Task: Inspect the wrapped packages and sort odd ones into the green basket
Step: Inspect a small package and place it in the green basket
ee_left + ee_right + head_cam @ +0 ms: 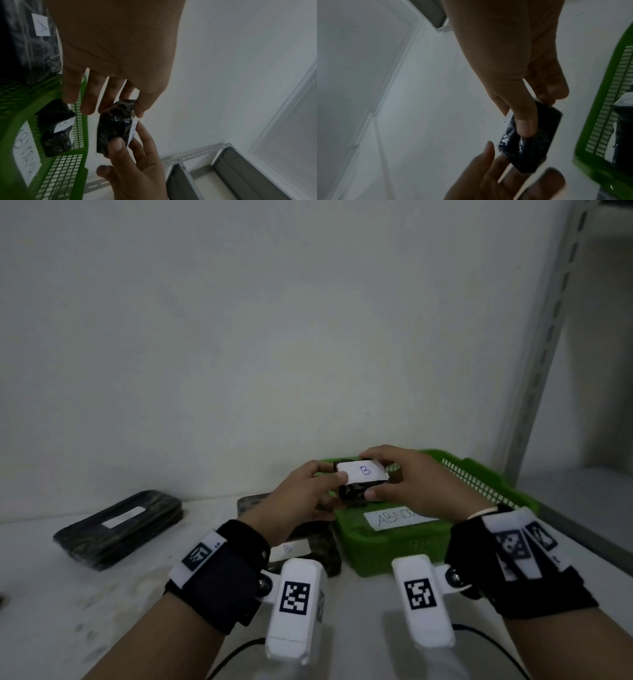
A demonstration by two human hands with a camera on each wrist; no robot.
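Both my hands hold one small black wrapped package (363,472) with a white label marked "B", lifted over the near left part of the green basket (404,546). My left hand (337,484) pinches its left end between thumb and fingers, and my right hand (376,477) grips its right end. The left wrist view shows the package (113,128) between my left hand (122,106) and my right hand (130,140). In the right wrist view my right thumb presses on the package (539,148). The basket (15,108) holds another small package (56,129).
A large flat black package (120,525) lies on the white table at the left. Another, labelled "B" (301,553), sits under my left wrist beside the basket. The basket's front bears a white "ABNORMAL" label (394,518). A grey metal rack post (548,337) rises at the right.
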